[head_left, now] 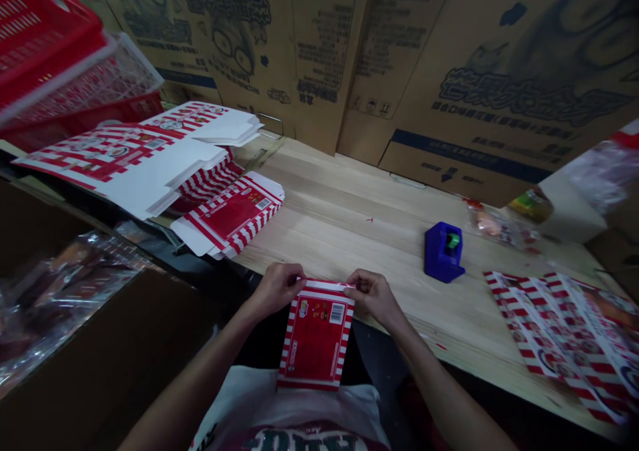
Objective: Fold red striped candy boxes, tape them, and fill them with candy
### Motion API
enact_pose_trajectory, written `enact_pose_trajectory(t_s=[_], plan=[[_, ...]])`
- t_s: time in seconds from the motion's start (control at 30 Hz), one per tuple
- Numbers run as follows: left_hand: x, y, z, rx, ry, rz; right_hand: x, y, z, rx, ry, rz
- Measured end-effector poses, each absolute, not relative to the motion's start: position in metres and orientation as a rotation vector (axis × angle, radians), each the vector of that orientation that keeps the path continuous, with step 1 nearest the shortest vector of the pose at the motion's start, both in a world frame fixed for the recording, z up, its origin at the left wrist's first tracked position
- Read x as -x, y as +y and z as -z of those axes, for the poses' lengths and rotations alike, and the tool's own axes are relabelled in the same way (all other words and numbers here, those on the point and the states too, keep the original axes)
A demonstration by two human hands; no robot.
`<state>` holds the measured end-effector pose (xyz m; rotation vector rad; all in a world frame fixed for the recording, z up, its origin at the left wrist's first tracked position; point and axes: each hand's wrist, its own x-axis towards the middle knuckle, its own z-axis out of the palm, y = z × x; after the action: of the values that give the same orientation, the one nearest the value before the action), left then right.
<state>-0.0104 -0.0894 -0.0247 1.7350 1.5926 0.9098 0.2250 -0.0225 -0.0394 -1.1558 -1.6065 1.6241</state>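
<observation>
A red and white striped carton (315,338) with a barcode is held between my two hands, over the table's front edge and close to my body. My left hand (279,288) pinches its far left corner. At the far right corner, the fingers of my right hand (374,295) close on the carton's edge. Another striped carton (234,215) lies on the table to the left. Beside it is a stack of flat printed carton blanks (144,148) with white insides.
A blue tape dispenser (443,251) stands right of centre. Striped printed sheets (564,331) lie at the right. Large cardboard boxes (399,72) wall off the back. Red baskets (44,45) are at the upper left, and an open box with plastic-wrapped items (64,291) sits lower left.
</observation>
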Motion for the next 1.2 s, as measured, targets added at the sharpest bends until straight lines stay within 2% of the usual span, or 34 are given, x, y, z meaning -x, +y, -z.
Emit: enact_pose_trajectory(t_s=[0.43, 0.8, 1.07, 1.2], plan=[[0.01, -0.084, 0.028, -1.717, 1.53, -0.846, -0.234, -0.027, 0.05, 1.137, -1.785, -1.457], [0.008, -0.08, 0.038, -1.841, 1.533, -0.936, -0.235, -0.023, 0.051, 1.087, -2.051, -1.144], [0.01, -0.085, 0.044, -1.945, 1.378, -0.931, -0.24, -0.022, 0.044, 0.999, -2.064, -1.262], [0.01, -0.088, 0.046, -1.893, 1.319, -0.996, -0.238, -0.013, 0.04, 1.032, -2.174, -1.202]])
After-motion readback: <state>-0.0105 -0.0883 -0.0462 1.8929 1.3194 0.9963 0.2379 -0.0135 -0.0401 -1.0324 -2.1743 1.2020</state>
